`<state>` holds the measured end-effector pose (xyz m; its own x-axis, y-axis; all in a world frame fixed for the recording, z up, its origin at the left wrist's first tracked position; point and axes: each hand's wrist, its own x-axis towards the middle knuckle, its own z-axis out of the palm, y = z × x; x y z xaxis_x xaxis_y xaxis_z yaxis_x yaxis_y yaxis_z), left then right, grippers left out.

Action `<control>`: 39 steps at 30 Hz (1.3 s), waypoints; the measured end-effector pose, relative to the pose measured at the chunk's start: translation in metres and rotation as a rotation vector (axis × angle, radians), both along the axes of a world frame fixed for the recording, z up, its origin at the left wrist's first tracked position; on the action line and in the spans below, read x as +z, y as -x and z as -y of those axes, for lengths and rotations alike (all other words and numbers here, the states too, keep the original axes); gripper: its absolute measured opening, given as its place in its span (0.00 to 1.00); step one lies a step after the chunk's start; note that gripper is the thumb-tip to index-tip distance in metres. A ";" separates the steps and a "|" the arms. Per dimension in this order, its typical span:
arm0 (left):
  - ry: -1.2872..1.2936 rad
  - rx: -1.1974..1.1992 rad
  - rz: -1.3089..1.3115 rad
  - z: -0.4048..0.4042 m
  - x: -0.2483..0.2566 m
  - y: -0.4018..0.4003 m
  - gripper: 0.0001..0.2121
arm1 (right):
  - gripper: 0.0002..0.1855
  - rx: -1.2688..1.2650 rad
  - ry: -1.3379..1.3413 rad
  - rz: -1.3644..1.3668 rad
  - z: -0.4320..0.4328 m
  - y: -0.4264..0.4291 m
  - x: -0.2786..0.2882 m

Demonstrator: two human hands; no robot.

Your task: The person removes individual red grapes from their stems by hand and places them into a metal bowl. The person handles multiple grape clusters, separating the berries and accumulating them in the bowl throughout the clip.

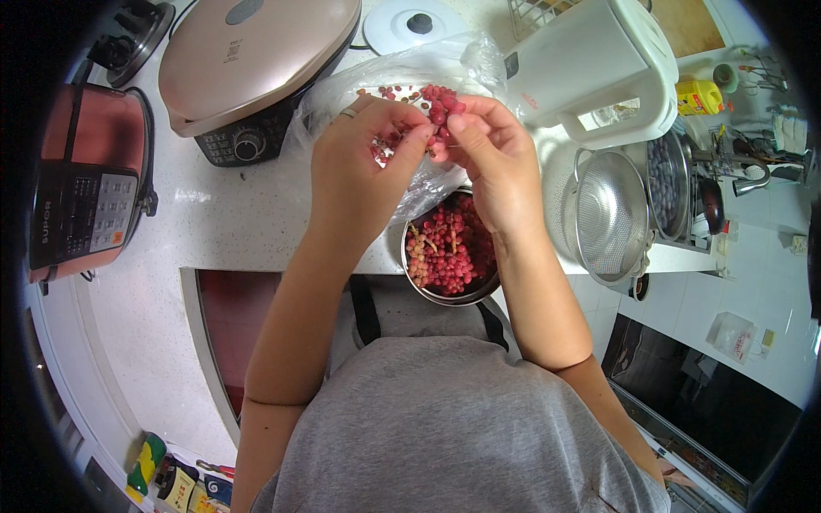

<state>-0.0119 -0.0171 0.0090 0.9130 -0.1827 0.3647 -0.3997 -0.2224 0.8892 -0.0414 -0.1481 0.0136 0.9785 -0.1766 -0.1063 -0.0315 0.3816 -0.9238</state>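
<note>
A small bunch of red grapes (441, 106) is held up between both hands over a clear plastic bag (401, 67). My right hand (500, 163) grips the bunch from the right with thumb and fingers. From the other side, my left hand (369, 157), with a ring on one finger, pinches at the bunch; its exact fingertip contact is partly hidden. Loose grapes (391, 93) lie on the bag behind my hands. Below my hands, at the counter's front edge, a round metal bowl (410, 277) holds many red and some paler grapes (449, 247).
An electric griddle (269, 58) stands behind left, a pink Supor cooker (90, 186) farther left. A white pot lid (410, 25) lies at the back. To the right are a white plastic jug (577, 64), a steel colander (612, 218) and a container of dark berries (667, 186).
</note>
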 end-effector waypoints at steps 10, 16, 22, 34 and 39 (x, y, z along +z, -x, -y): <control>0.075 -0.132 -0.340 -0.001 0.001 -0.004 0.08 | 0.11 -0.058 0.301 0.132 -0.006 0.002 0.006; 0.159 -0.156 -0.471 -0.001 -0.004 -0.005 0.04 | 0.11 -0.036 0.399 0.124 -0.007 0.004 0.004; 0.164 -0.077 -0.463 -0.004 -0.016 -0.012 0.07 | 0.11 -0.096 0.385 0.192 -0.012 0.003 0.002; -0.603 0.128 0.026 -0.014 -0.021 -0.015 0.08 | 0.11 0.014 -0.327 0.032 0.001 -0.001 -0.002; -0.212 0.035 -0.204 -0.009 -0.002 -0.008 0.08 | 0.10 0.012 -0.278 0.053 0.002 -0.001 -0.003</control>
<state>-0.0041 -0.0078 0.0073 0.9707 -0.2021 0.1299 -0.2060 -0.4219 0.8829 -0.0408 -0.1503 0.0107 0.9858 -0.1364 -0.0981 0.0078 0.6204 -0.7842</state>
